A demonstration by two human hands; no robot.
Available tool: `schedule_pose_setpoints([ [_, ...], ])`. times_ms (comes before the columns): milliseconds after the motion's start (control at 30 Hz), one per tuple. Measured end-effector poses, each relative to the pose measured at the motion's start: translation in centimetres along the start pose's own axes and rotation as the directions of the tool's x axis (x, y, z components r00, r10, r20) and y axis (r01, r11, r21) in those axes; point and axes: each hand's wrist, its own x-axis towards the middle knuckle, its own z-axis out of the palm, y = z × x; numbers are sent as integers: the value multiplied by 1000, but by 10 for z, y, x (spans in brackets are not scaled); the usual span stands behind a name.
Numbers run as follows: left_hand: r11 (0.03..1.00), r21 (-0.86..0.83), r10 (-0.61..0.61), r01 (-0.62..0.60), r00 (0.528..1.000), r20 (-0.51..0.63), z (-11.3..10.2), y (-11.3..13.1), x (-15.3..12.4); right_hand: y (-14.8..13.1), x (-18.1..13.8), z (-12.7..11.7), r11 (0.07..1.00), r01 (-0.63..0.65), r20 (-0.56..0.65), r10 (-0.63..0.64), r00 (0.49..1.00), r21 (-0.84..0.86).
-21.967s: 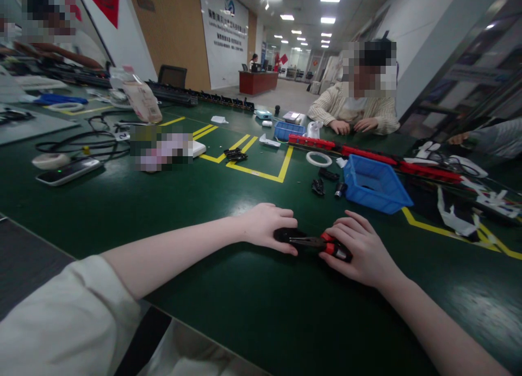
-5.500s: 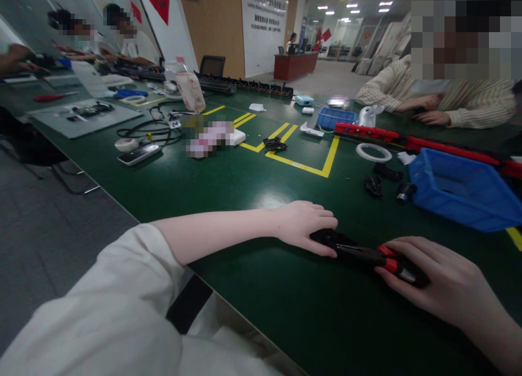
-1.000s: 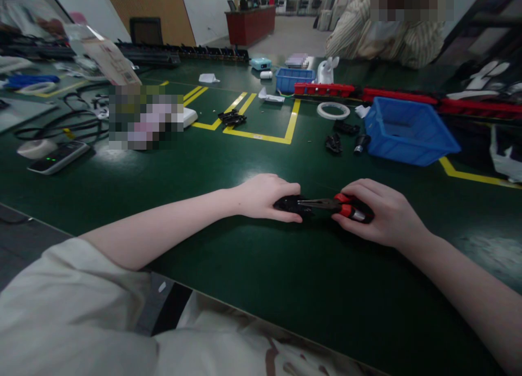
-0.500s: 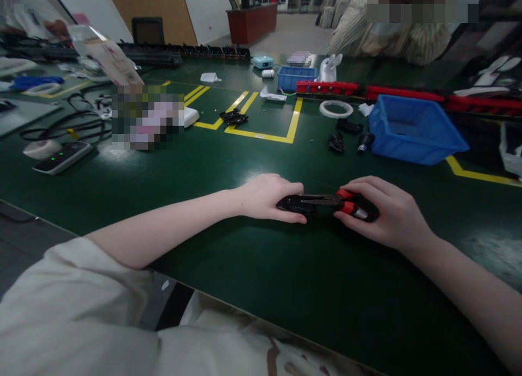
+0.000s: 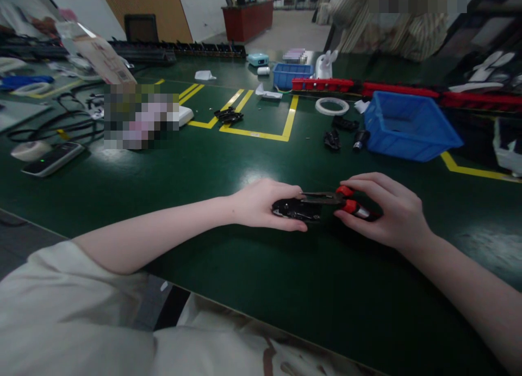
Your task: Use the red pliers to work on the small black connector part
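Observation:
Between the thumb and fingers of my left hand (image 5: 265, 202) is a small black part (image 5: 297, 209) with a dark, shiny surface, held low over the green table. My right hand (image 5: 391, 210) is wrapped round the red-and-black handles of a pair of long-nose pliers (image 5: 348, 198). The narrow dark jaws point left and lie along the far edge of the black part, close to my left fingertips. Whether the jaws grip the part, I cannot tell.
A blue bin (image 5: 411, 128) stands at the back right, with black pieces (image 5: 332, 140) and a white tape roll (image 5: 331, 106) beside it. Yellow tape (image 5: 255, 134) marks the green table (image 5: 196, 169). A handheld device (image 5: 53, 159) and cables lie left. Across the table sits a person (image 5: 387, 33).
The black part has turned in my left hand, showing more of its face. The plier jaws now lie nearer its far edge. The view has shifted slightly.

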Motion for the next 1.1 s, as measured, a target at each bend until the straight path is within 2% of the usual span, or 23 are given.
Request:
schedule_pose_setpoints([
  [100,997,19,-80,80,997,10,1,1,1,0,0,0,1000,7,-17,-7,1000,-1],
  [233,990,97,-109,104,993,40,4,2,3,0,-1,0,1000,8,-19,-8,1000,1],
  [333,980,-73,-181,183,983,35,3,6,2,0,-2,-1,1000,1,-9,-1,1000,0],
  [467,904,-342,-255,257,966,52,4,12,0,1,-2,0,1000,5,-26,-5,1000,-6],
  [533,893,-372,-257,253,966,39,6,14,-1,1,-1,1,1000,2,-29,-2,1000,-5],
  [700,905,-397,-148,153,988,45,8,17,-2,1,-1,1,1000,4,-23,-5,1000,-12],
  [867,886,-425,-229,185,972,-54,5,11,1,2,-2,0,1000,9,-33,-9,999,-6],
  [1100,911,-381,-163,155,987,10,8,9,3,7,-9,0,998,32,4,-32,999,59],
])
